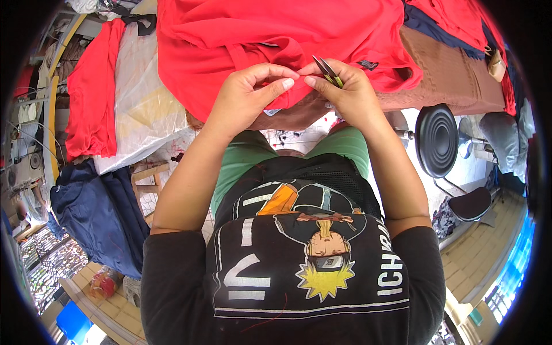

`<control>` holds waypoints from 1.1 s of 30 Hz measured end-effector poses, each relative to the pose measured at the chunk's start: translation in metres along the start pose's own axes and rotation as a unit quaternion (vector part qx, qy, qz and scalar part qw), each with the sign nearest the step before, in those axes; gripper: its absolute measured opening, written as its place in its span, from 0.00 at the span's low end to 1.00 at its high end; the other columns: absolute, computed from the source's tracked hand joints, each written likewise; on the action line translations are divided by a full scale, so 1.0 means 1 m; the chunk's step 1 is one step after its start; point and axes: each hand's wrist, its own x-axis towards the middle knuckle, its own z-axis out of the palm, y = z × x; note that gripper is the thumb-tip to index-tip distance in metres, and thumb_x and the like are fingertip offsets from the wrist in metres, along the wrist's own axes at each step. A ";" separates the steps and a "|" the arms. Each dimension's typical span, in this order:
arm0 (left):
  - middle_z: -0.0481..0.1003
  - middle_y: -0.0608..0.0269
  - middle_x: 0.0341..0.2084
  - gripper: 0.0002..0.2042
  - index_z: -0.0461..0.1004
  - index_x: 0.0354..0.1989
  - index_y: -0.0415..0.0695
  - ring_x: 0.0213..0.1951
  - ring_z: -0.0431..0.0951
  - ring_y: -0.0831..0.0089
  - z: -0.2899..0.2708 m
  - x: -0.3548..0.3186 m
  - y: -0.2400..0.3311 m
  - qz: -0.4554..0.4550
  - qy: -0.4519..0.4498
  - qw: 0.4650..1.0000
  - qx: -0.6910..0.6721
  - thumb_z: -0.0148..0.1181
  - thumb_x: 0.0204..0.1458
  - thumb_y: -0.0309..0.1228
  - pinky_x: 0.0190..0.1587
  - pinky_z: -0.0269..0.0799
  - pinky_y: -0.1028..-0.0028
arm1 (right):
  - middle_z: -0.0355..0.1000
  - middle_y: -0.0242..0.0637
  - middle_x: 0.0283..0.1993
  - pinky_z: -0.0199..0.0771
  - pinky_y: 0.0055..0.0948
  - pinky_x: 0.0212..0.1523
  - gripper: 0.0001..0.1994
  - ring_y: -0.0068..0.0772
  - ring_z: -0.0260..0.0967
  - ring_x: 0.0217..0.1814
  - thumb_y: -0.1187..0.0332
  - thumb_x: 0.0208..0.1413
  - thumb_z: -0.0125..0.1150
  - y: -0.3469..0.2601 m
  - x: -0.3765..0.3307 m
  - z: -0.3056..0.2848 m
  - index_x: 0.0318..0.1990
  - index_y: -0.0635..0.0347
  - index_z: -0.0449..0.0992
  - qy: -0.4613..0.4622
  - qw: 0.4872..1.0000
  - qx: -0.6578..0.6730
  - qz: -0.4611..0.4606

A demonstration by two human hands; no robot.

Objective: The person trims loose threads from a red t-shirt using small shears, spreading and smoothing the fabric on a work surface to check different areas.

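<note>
Your left hand (244,95) is nearly pinched closed, its hold unclear; your right hand (348,95) holds a two-pronged tool (328,71). The red garment (247,29) lies along the table's near edge, brown cover (468,77) exposed rightward.

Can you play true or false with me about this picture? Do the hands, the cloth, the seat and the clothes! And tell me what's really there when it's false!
1. The right hand holds a small pointed tool. True.
2. The left hand is stretched far away from the right hand. False: the fingertips of the two hands are close together.
3. Red cloth lies on the brown-covered table. True.
4. The round seat on the right side is bright yellow. False: it is black.
5. The person's legwear is green. True.
6. The person's top is plain white. False: it is black, with a cartoon picture on it.
</note>
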 end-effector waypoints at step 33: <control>0.78 0.67 0.35 0.11 0.77 0.42 0.35 0.38 0.75 0.83 -0.002 0.001 0.017 -0.040 -0.032 0.998 -0.031 0.59 0.57 0.31 0.44 0.70 0.82 | 0.71 0.39 0.34 0.71 0.36 0.34 0.12 0.43 0.72 0.36 0.67 0.50 0.64 -0.054 -0.017 -0.024 0.40 0.59 0.72 -0.079 0.939 -0.294 -0.159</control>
